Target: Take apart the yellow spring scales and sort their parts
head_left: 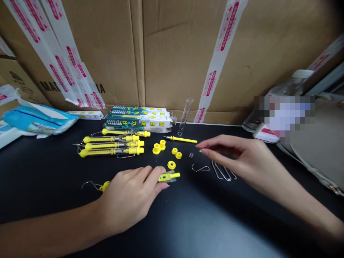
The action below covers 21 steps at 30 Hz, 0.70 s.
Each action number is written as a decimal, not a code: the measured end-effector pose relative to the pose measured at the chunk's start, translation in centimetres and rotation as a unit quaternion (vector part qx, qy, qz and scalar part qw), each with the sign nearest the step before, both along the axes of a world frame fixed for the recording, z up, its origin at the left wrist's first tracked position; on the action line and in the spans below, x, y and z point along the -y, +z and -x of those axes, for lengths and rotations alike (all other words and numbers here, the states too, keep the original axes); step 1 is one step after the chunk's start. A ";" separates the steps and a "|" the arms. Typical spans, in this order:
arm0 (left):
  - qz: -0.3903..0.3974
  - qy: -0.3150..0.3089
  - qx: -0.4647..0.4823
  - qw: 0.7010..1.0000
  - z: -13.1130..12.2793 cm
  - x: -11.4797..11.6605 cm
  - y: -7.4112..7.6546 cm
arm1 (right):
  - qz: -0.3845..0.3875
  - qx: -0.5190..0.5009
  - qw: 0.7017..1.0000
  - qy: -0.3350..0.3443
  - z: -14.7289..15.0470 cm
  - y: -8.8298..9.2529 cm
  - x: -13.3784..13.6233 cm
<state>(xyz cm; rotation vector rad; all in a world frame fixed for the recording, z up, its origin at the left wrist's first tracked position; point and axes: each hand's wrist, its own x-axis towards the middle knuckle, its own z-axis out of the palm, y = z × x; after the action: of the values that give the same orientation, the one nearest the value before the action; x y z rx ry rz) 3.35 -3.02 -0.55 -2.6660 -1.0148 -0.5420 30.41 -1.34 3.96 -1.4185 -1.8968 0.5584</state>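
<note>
My left hand (130, 195) is wrapped around a partly assembled spring scale (170, 176) lying across the black table. Its yellow inner strip and clear tube stick out past my thumb, and a wire hook shows at the other end. Thumb and fingertips of my right hand (239, 156) pinch a tiny yellow piece (200, 151), mostly hidden. Under that hand lie several bent wire hooks (224, 172), with one S-shaped hook (200, 168) beside them. A small coil spring (191, 155) rests nearby. A yellow ring (171, 165) lies just beyond the held scale.
Several finished spring scales (111, 145) lie at left. Behind are printed boxes (138, 120), an upright clear tube (185, 116) and a yellow rod (184, 140). Yellow caps (156, 148) stand mid-table. A blue packet (40, 118), plastic bottle (301, 84) and bag (319, 143) flank the sides; cartons (172, 53) wall the back.
</note>
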 end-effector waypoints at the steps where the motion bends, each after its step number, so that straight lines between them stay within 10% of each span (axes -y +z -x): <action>1: 0.001 0.000 -0.001 1.000 0.0 0.0 0.0 | -0.037 0.042 0.998 -0.012 -0.7 0.0 -0.3; 21: 0.004 -0.006 0.011 1.000 -0.1 0.0 0.1 | -0.005 0.138 0.990 0.026 -0.2 -3.2 -1.9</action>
<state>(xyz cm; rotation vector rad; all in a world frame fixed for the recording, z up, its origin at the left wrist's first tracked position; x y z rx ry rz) 3.41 -2.99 -0.41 -2.6807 -1.0096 -0.5713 30.58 0.58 0.77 -1.5061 -2.1548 0.3914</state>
